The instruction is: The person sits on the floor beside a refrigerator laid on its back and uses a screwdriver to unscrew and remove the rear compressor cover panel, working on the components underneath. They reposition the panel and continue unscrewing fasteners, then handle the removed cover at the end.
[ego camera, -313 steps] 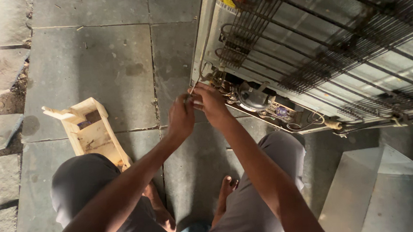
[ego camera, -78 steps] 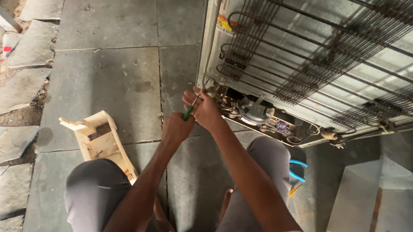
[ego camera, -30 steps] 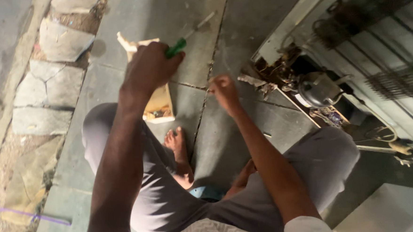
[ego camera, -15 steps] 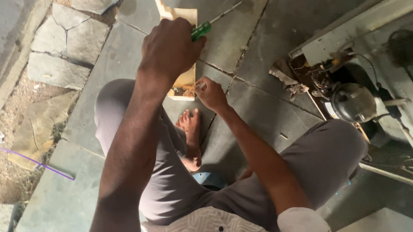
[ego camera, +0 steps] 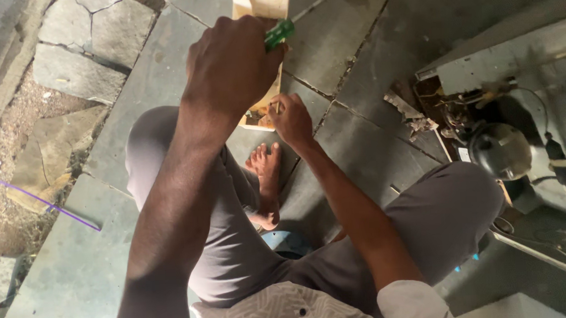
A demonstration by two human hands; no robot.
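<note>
— On the stone floor [ego camera: 354, 39], what is the seated person holding?

— The left hand [ego camera: 233, 61] is clenched around a green-handled screwdriver [ego camera: 279, 31]; only the end of the green handle shows past the knuckles, and the shaft is hidden. That hand is raised above the left knee.

— And the other hand?

— The right hand [ego camera: 290, 116] reaches down to the near edge of a small wooden box [ego camera: 259, 5] lying on the floor, fingers curled at its rim. Whether it pinches anything small I cannot tell; the fingertips are turned away.

— Where does the box sit relative to the person?

— Directly ahead, just beyond a bare foot [ego camera: 266, 179], partly covered by the left hand.

— Anything else nearby?

— To the person's right, an appliance lies with its lower rear compartment exposed: a dark rounded compressor [ego camera: 499, 149] with wires about it. Scraps of debris [ego camera: 409, 110] lie on the floor just beside it. At far left, broken stone slabs [ego camera: 75, 70] border the paving, and a thin purple strip [ego camera: 40, 203] lies across them.
</note>
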